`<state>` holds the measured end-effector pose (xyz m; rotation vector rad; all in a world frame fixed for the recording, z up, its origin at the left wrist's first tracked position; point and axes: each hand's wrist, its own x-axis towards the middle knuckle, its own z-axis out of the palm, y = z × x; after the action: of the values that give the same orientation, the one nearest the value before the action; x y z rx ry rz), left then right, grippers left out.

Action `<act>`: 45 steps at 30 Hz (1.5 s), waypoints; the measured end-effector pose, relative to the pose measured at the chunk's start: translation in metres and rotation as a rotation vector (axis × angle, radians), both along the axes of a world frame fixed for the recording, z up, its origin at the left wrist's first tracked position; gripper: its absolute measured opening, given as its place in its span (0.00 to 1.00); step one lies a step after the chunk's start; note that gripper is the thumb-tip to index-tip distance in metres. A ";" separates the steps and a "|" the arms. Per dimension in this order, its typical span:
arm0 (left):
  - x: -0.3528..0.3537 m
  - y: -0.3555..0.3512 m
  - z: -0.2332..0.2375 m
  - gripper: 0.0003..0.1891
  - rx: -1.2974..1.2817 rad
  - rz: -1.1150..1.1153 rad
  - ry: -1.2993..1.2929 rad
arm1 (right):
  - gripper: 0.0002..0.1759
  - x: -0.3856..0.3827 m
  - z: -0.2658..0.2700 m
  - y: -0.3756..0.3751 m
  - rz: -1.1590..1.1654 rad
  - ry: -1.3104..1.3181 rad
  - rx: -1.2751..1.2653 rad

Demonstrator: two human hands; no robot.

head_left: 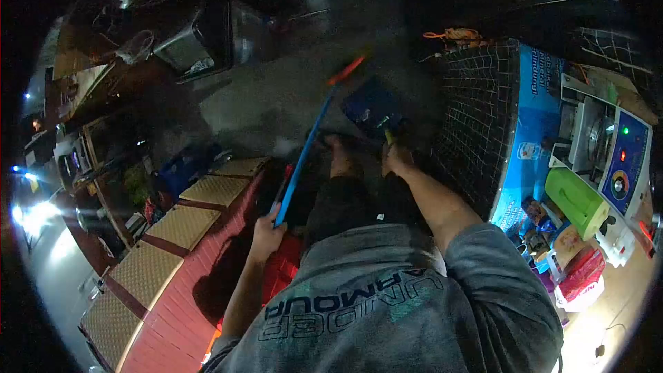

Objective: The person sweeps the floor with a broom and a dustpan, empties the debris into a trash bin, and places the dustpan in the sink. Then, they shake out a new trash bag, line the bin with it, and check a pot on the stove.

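Observation:
My left hand [267,237] is closed around the blue handle of a broom [307,145]. The broom reaches forward and ends in an orange-red head [347,69] near the floor; its bristles are blurred and dark. With my right hand [398,159] I grip the yellow-green handle of a dark blue dustpan [371,107]. The pan lies just right of the broom head, and a gap shows between them. A few pale bits seem to be in the pan, too dim to name. My bare feet and legs are below the pan.
Woven-topped seats on a pink bench [186,269] run along the left. A dark wire-mesh rack [473,100] and a blue printed panel [528,131] stand close on the right. Beyond them are a green container [575,193] and an appliance with lit buttons [625,159]. The floor [242,97] is dim.

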<state>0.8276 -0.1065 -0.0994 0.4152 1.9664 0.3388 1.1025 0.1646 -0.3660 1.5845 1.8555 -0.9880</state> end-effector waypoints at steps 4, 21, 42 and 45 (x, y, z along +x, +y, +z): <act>0.021 0.031 -0.043 0.30 -0.022 -0.267 0.298 | 0.23 0.014 -0.027 -0.015 -0.277 0.082 -0.148; -0.014 0.014 -0.004 0.30 0.303 -0.529 0.370 | 0.45 0.017 -0.047 -0.008 0.003 -0.044 -0.326; -0.049 0.007 0.002 0.26 0.482 -0.470 0.338 | 0.27 -0.014 0.040 0.025 0.078 -0.108 -0.391; -0.041 0.031 -0.024 0.25 0.067 -0.321 0.288 | 0.14 -0.017 0.035 0.021 0.273 -0.057 -0.241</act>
<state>0.7861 -0.0758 -0.1234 0.8501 2.1260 0.1446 1.0857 0.1855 -0.3305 1.1715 1.7800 -0.9879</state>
